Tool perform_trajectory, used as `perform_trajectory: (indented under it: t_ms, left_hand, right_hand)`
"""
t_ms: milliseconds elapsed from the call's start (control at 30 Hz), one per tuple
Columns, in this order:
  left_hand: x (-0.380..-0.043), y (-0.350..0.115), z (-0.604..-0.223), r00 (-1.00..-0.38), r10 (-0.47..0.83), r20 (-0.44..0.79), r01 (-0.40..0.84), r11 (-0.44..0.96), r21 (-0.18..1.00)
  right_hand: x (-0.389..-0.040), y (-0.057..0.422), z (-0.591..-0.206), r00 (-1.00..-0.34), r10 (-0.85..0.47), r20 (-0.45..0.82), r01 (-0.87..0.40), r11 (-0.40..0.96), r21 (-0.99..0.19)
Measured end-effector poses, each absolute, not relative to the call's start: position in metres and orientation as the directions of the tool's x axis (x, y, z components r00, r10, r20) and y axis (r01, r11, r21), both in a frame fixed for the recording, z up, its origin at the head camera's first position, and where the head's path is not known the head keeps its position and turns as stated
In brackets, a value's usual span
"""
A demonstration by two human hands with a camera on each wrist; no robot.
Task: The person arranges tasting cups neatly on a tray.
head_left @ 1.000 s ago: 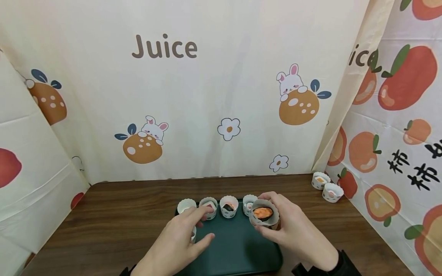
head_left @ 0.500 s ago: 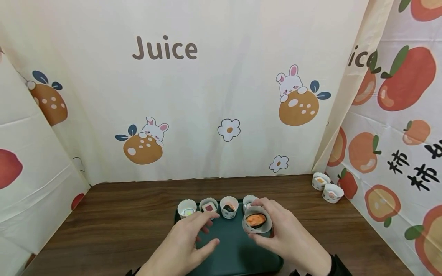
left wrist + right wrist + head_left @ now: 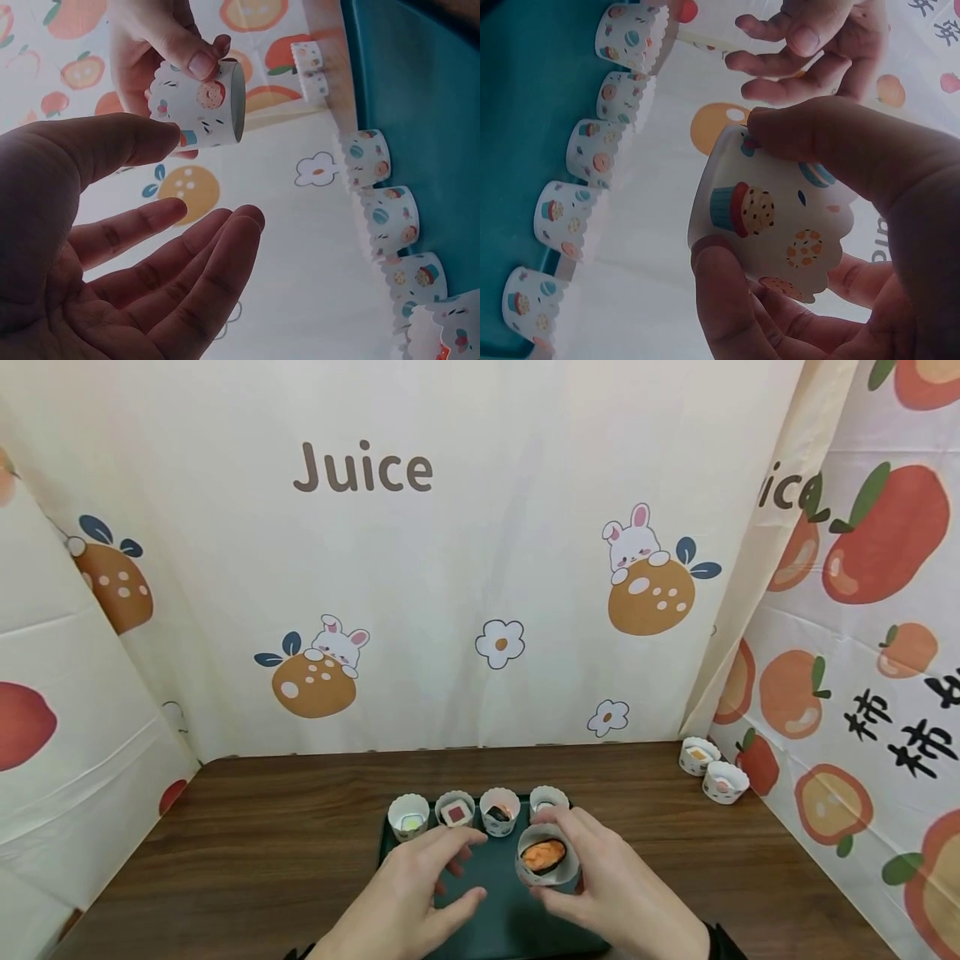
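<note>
My right hand grips a paper baking cup, thumb on one side and fingers on the other. A piece of sushi with an orange topping and dark wrap sits in this cup. It is held above the right part of a dark green tray. My left hand hovers over the tray's left side, fingers spread and loosely bent, holding nothing. Along the tray's back edge stand similar cups with small sushi pieces: a left one, two middle ones and a right one partly behind my right hand.
Two more sushi cups, one farther back and one nearer, stand at the table's right edge by the printed curtain. The brown wooden table ends at the cloth backdrop. Another cup shows in the left wrist view.
My right hand has carried the cup left and slightly nearer over the tray. My left hand has shifted a little right, uncovering the leftmost back cups.
</note>
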State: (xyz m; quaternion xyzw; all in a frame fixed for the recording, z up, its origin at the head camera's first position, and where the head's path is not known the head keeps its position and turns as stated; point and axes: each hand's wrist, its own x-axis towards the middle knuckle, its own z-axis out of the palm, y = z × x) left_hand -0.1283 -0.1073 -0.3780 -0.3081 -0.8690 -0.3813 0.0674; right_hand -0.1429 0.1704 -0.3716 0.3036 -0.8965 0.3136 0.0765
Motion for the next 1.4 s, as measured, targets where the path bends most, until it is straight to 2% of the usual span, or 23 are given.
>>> perform_trajectory:
  t_ms: [167, 400, 733, 1033, 1400]
  left_hand:
    - [-0.13, -0.106, -0.382, -0.771, 0.514, 0.376, 0.626, 0.503, 0.596]
    - [-0.132, -0.104, -0.383, -0.792, 0.53, 0.302, 0.571, 0.47, 0.673]
    - [-0.13, -0.099, -0.386, -0.797, 0.523, 0.303, 0.549, 0.418, 0.724]
    - [-0.131, -0.096, -0.388, -0.791, 0.536, 0.295, 0.545, 0.398, 0.738]
    - [-0.128, -0.094, -0.389, -0.791, 0.501, 0.35, 0.565, 0.381, 0.732]
  right_hand:
    - [-0.14, 0.166, -0.374, -0.8, -0.519, 0.301, -0.588, 0.582, -0.561]
    - [-0.137, 0.16, -0.378, -0.78, -0.555, 0.289, -0.599, 0.53, -0.6]
    - [-0.136, 0.157, -0.379, -0.781, -0.583, 0.223, -0.557, 0.488, -0.672]
    - [-0.136, 0.154, -0.384, -0.759, -0.599, 0.255, -0.593, 0.474, -0.651]
    - [-0.138, 0.154, -0.385, -0.759, -0.595, 0.265, -0.591, 0.458, -0.664]
